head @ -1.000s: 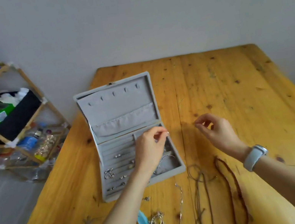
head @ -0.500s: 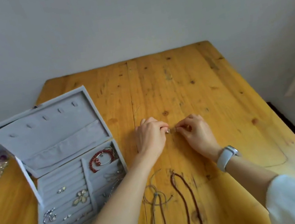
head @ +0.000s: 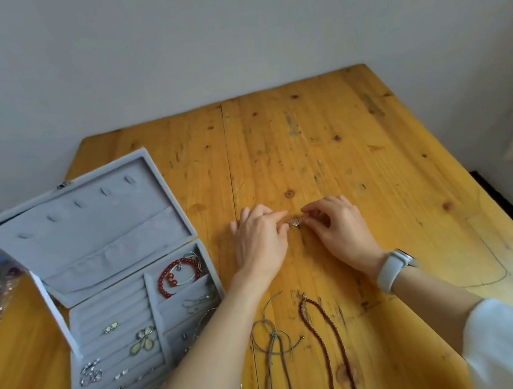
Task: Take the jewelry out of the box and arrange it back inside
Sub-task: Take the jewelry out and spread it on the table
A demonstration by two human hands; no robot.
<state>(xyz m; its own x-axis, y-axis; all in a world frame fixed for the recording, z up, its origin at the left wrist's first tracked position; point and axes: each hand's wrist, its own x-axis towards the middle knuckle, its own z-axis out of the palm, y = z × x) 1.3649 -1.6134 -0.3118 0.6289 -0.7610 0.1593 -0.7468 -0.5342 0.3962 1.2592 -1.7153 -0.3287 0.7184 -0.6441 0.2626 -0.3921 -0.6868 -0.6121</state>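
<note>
Two hands meet at the middle of a knotty, yellow-varnished wooden worktop [head: 359,150]: the left hand [head: 258,245] and the right hand [head: 342,230] each pinch one end of a single small silvery trinket [head: 294,221] between fingertips, its long axis running nine to three o'clock; what kind of piece it is cannot be told. A pale band watch [head: 393,270] wraps the right wrist. At about eight o'clock from the hands stands one grey velvet jewelry box [head: 86,243], lid propped open and leaning back toward ten o'clock, five small tabs along its lining. Inside lie a red bead bracelet [head: 173,276], roughly ten small silvery and pale pieces on the ridged ring rows, and thin wire hoops in the side compartments. At six o'clock two cords lie on the wood, long axes toward twelve: a grey-green knotted cord [head: 271,341] and a braided brown cord [head: 323,336].
</note>
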